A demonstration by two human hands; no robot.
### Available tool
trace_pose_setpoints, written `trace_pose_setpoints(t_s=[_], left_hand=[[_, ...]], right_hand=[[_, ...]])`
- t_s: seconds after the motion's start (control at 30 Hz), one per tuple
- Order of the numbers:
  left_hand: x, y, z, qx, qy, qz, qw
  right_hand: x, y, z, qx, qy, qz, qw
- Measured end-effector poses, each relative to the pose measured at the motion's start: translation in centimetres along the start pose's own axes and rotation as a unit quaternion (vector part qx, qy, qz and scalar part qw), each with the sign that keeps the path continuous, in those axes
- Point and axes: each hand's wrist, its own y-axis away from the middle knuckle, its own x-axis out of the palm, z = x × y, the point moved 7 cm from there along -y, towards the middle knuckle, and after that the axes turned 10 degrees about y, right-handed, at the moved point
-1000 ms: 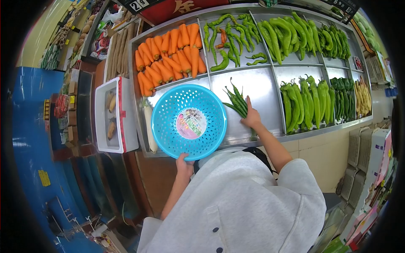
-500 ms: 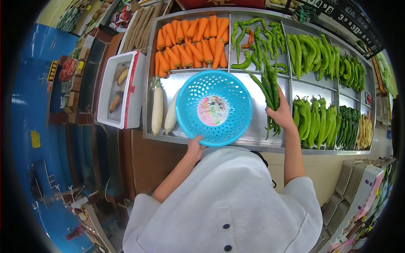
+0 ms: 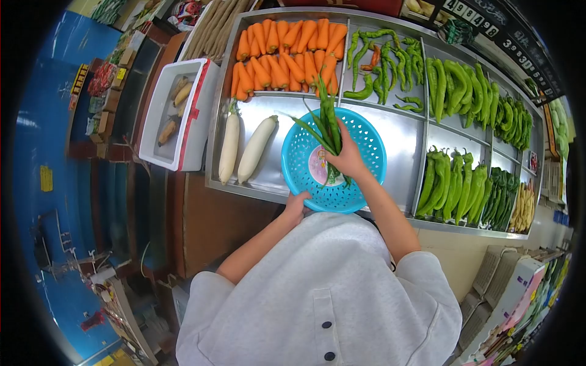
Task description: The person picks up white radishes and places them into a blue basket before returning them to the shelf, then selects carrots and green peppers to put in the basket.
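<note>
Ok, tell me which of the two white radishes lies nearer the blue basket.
The tilted radish, right beside the blue basket; the straighter radish lies farther left.

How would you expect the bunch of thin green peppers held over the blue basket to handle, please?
Probably light: the right hand holds the bunch of thin green peppers alone. They fan out past the fist, so some could slip loose. They look fairly stiff, staying straight above the blue basket.

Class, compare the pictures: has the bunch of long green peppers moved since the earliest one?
Yes. The right hand carried the bunch leftward off the bare steel shelf to above the blue basket, tips now by the carrots.
</note>
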Motion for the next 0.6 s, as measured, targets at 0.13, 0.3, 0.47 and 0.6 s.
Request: trace_pose_setpoints(t_s=[0.13,0.3,0.47,0.6], left_hand=[[-0.4,-0.5,0.2,0.014,0.009,-0.002,1.0],[-0.6,-0.8,0.7,-0.022,0.013,-0.009,1.0],[-0.2,-0.4,0.6,-0.039,0.012,-0.016,0.999],[-1.2,-1.3,1.1,-0.023,0.027,-0.019,0.999]], right_hand=[[1.4,1.7,-2.5,0.004,0.067,0.026,0.997],[1.7,3.1,-6.6,0.124,0.008,0.081,0.989],[1.1,3.7,-7.7,0.087,0.062,0.053,0.993],[0.8,4.2,-9.8,0.147,-0.124,0.008,0.981]])
